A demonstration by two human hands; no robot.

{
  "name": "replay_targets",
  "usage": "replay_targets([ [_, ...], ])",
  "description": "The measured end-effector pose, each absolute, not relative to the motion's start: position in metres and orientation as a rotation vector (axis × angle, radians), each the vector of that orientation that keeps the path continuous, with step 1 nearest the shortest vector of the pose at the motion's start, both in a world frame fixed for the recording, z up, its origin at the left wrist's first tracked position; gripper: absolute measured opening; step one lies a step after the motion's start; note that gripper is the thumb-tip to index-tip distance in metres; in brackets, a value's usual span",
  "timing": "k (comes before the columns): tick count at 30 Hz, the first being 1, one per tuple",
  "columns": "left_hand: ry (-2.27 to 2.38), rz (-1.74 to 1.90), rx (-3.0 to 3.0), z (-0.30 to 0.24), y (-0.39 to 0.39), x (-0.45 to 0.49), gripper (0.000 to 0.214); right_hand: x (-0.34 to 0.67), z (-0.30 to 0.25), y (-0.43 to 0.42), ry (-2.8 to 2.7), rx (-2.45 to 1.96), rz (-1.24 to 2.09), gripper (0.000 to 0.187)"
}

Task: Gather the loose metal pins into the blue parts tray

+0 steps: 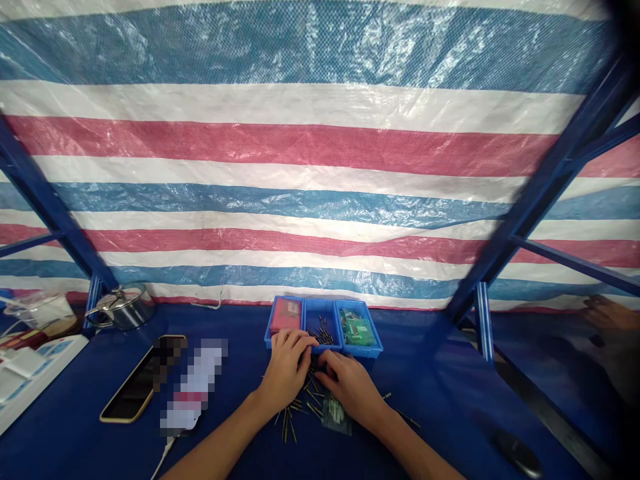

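Observation:
My left hand [287, 368] is closed by the front rim of the blue bins, fingers bent and pressed together. Opposite it, my right hand [349, 387] is curled, thumb and fingers drawn in. Whatever either hand pinches is hidden. Below and between them lies a loose pile of thin metal rods [289, 425], which look like drill bits. A clear plastic bag [336, 417] with small pale pieces lies under my right hand. More rods stand in the middle blue bin [319, 309]. The left bin [274, 313] holds a red packet; the right one [379, 343] holds green packets.
At left lie a phone [143, 383], a blurred-out device with a white cable [163, 457] and a white power strip [47, 383]. Behind them stands a steel lidded cup [125, 310]. A black mouse [517, 453] is at right. Another person's hand [603, 312] shows at the right edge.

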State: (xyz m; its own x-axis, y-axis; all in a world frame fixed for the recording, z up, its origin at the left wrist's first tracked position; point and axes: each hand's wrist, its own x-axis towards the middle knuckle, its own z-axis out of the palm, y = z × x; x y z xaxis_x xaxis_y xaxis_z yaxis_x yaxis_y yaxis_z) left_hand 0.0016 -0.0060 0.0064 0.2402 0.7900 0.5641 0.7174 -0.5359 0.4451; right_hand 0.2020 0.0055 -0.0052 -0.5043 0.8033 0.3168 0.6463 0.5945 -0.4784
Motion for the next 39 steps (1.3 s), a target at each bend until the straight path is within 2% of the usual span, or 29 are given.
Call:
replay_targets([
  [13, 1.472, 1.165, 2.407, 0.0094, -0.0070, 0.0022, 0.026, 0.2021, -0.0036, 0.0043, -2.346, -1.204, 0.426, 0.016],
  [39, 1.476, 1.169, 2.405, 0.0076, -0.0060, 0.0018, 0.024, 0.2020, -0.0029, 0.0026, -2.399, -1.198, 0.398, 0.015],
])
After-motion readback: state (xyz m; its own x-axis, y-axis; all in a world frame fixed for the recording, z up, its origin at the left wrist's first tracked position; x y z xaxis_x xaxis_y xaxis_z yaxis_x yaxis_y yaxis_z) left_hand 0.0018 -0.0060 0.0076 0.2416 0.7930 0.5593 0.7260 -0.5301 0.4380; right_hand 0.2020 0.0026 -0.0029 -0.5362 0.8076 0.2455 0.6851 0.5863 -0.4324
